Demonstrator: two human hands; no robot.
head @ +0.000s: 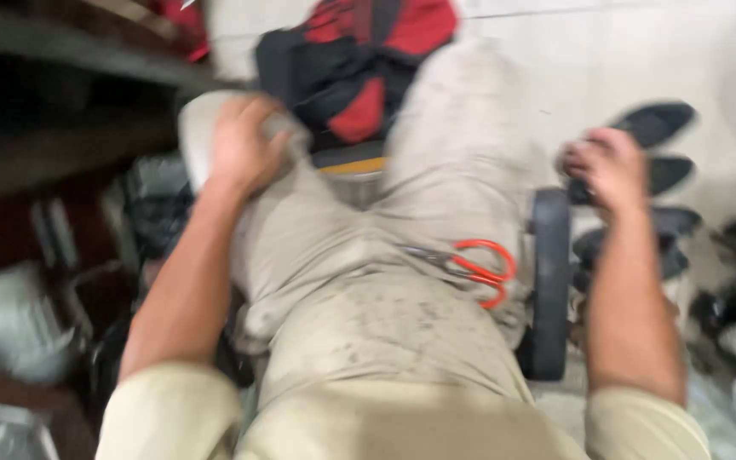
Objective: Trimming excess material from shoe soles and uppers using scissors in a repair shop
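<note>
Sitting, we press our left hand [244,140] on a pale piece [200,128]; our right hand [611,166] pinches a dark sole [658,123]; scissors [474,264] lie on our lap.

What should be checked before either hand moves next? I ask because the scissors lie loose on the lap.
1. Scissors resting on the lap, clear of both hands: ok.
2. Scissor blades shut: cannot tell, blurred.
3. Left hand resting on the left knee, holding nothing visible: ok.
4. Right hand gripping a dark shoe sole: cannot tell, fingers blurred.
5. Picture sharp enough to judge small things: not ok.
</note>
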